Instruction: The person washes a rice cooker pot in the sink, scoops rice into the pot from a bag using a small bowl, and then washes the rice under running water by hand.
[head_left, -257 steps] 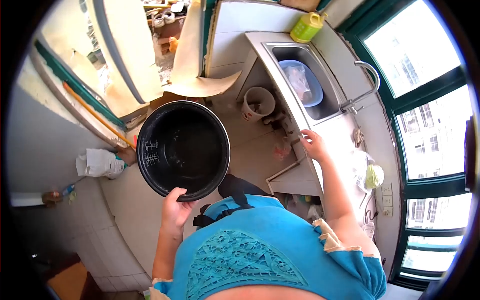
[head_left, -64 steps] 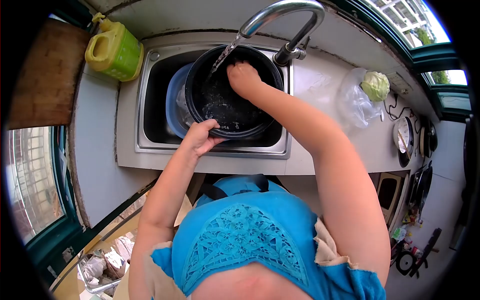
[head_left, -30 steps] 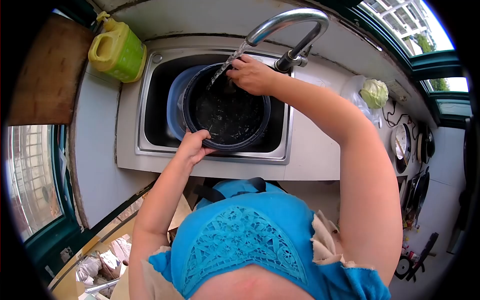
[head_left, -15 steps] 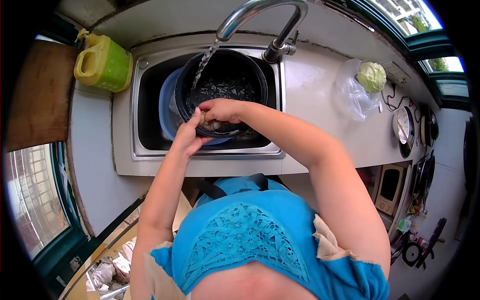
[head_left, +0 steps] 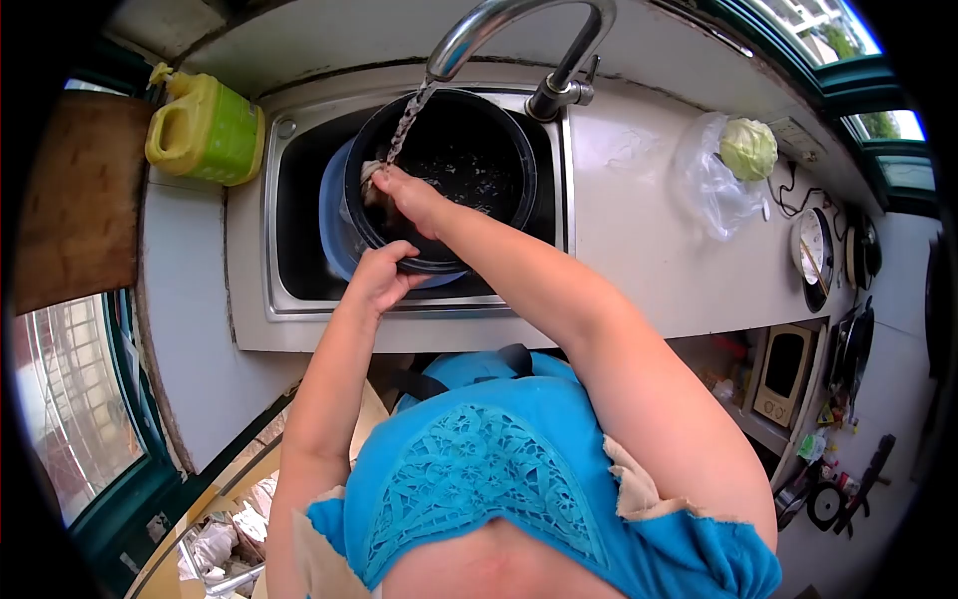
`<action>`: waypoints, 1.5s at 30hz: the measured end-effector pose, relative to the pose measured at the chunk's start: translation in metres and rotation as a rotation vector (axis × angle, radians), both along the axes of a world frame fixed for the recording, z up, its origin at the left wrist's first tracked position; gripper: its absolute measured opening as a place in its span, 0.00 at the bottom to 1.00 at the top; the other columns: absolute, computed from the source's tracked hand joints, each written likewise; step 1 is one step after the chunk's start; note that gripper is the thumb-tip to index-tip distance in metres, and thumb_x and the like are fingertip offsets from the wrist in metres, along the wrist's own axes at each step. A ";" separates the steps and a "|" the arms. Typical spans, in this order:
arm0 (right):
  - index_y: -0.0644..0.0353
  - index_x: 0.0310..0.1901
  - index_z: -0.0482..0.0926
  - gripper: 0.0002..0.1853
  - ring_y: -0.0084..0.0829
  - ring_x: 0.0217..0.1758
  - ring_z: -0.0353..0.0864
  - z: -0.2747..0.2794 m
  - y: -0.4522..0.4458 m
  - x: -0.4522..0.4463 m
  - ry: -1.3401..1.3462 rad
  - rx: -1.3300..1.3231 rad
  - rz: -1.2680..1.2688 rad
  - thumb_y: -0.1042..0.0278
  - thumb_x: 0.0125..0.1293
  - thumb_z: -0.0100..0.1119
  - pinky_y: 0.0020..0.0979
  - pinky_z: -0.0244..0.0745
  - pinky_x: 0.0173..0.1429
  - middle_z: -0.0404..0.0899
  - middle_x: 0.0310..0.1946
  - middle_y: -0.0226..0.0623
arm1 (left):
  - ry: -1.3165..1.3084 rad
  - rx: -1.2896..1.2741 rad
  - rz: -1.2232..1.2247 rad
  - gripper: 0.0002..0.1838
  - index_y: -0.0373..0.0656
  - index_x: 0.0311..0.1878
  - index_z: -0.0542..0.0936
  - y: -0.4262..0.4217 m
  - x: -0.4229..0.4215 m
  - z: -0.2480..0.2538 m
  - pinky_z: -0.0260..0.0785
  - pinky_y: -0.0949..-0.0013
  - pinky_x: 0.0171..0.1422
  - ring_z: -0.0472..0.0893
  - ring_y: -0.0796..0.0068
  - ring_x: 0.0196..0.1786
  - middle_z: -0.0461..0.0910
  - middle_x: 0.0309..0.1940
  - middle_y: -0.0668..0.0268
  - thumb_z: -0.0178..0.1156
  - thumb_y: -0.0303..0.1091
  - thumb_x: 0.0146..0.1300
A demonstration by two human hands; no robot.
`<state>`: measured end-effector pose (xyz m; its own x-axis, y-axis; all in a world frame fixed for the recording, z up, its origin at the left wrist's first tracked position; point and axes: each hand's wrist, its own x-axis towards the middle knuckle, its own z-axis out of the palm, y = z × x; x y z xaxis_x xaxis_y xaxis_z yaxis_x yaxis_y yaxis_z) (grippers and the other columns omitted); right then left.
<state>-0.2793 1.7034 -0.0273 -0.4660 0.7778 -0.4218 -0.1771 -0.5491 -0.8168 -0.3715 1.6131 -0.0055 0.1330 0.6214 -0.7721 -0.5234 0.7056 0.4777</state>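
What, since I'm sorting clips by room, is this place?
Probably a kitchen: a steel sink, a faucet running into a black pot, and a pale green cabbage nearby.

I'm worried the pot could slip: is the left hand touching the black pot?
Touching. The head view shows the left hand gripping the black pot by its near rim, thumb over the edge, fingers outside below.

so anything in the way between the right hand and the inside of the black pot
Nothing solid visible: the right hand is inside the black pot, holding what looks like a cloth near its left wall. Only running water comes down close by.
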 end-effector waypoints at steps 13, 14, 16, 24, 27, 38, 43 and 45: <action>0.54 0.37 0.85 0.12 0.37 0.48 0.78 0.004 0.042 0.071 -1.616 1.347 0.910 0.63 0.58 0.52 0.36 0.73 0.45 0.78 0.43 0.37 | 0.021 0.023 0.114 0.05 0.29 0.33 0.75 0.000 -0.018 -0.010 0.78 0.49 0.44 0.80 0.55 0.40 0.77 0.38 0.51 0.53 0.22 0.55; 0.55 0.38 0.84 0.13 0.39 0.48 0.78 0.001 0.050 0.066 -1.559 1.262 0.753 0.64 0.59 0.51 0.37 0.74 0.46 0.77 0.45 0.38 | -0.002 0.024 0.116 0.05 0.29 0.34 0.75 0.001 -0.019 -0.009 0.78 0.50 0.44 0.80 0.55 0.40 0.77 0.38 0.51 0.53 0.22 0.55; 0.56 0.42 0.83 0.14 0.42 0.51 0.76 0.004 0.061 0.044 -1.424 1.081 0.533 0.65 0.61 0.49 0.42 0.73 0.50 0.74 0.50 0.41 | -0.045 0.054 0.117 0.06 0.29 0.35 0.75 0.004 -0.015 0.003 0.79 0.52 0.45 0.80 0.56 0.41 0.77 0.39 0.51 0.53 0.22 0.56; 0.55 0.54 0.71 0.21 0.44 0.56 0.69 0.014 0.013 -0.013 -0.452 0.329 0.577 0.56 0.60 0.51 0.38 0.64 0.60 0.70 0.54 0.46 | -0.107 0.065 0.100 0.09 0.29 0.40 0.73 0.005 -0.032 -0.016 0.77 0.52 0.51 0.79 0.59 0.45 0.76 0.41 0.52 0.52 0.24 0.57; 0.52 0.46 0.72 0.14 0.30 0.44 0.68 0.012 0.000 -0.004 -0.273 -0.029 0.655 0.56 0.63 0.48 0.31 0.63 0.53 0.73 0.40 0.32 | -0.070 0.041 0.161 0.12 0.28 0.44 0.72 0.008 -0.038 -0.020 0.76 0.50 0.52 0.78 0.58 0.46 0.75 0.43 0.52 0.51 0.25 0.58; 0.53 0.33 0.81 0.18 0.41 0.42 0.79 0.036 0.004 0.079 -0.992 1.355 0.491 0.46 0.54 0.63 0.40 0.71 0.45 0.81 0.36 0.39 | 0.182 0.124 0.196 0.29 0.35 0.58 0.60 0.025 -0.040 -0.011 0.79 0.54 0.38 0.79 0.56 0.38 0.72 0.42 0.50 0.51 0.20 0.50; 0.63 0.38 0.75 0.15 0.22 0.36 0.77 0.018 0.002 0.126 -0.239 0.153 -0.106 0.70 0.51 0.69 0.26 0.73 0.39 0.79 0.34 0.31 | 0.552 0.197 0.130 0.49 0.52 0.70 0.35 0.020 -0.036 0.006 0.77 0.59 0.33 0.77 0.59 0.40 0.66 0.51 0.49 0.52 0.21 0.48; 0.66 0.48 0.72 0.21 0.26 0.35 0.79 -0.003 -0.010 0.149 -0.141 -0.045 -0.173 0.75 0.51 0.66 0.27 0.75 0.41 0.79 0.37 0.35 | 0.610 0.197 0.140 0.49 0.51 0.70 0.36 0.021 -0.023 0.010 0.77 0.59 0.33 0.76 0.60 0.42 0.66 0.51 0.50 0.52 0.21 0.48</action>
